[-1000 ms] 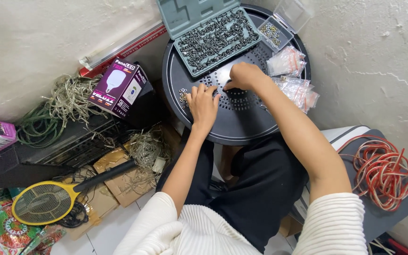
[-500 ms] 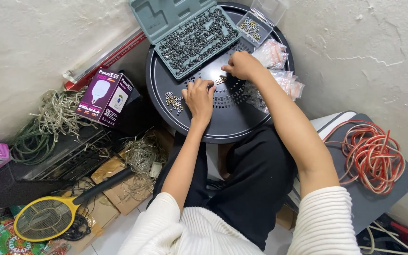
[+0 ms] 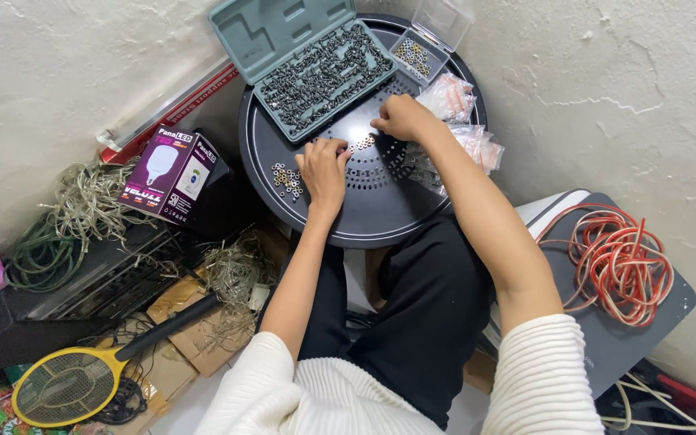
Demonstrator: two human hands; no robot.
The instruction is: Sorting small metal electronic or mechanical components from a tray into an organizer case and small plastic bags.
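Now I go left to right: nuts (image 3: pixel 287 179) lie loose on the tray (image 3: pixel 380 221), my left hand (image 3: pixel 324 167) flat, fingers spread over more nuts. My right hand (image 3: pixel 400 118) pinches shut near the case (image 3: pixel 316 68); I'd best pick singly, keeping piles apart.

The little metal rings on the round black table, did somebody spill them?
It looks a bit like it. A loose heap of rings lies on the bare table by the left hand, outside the open grey case. A few more sit between the left hand and the right hand. Nothing looks broken.
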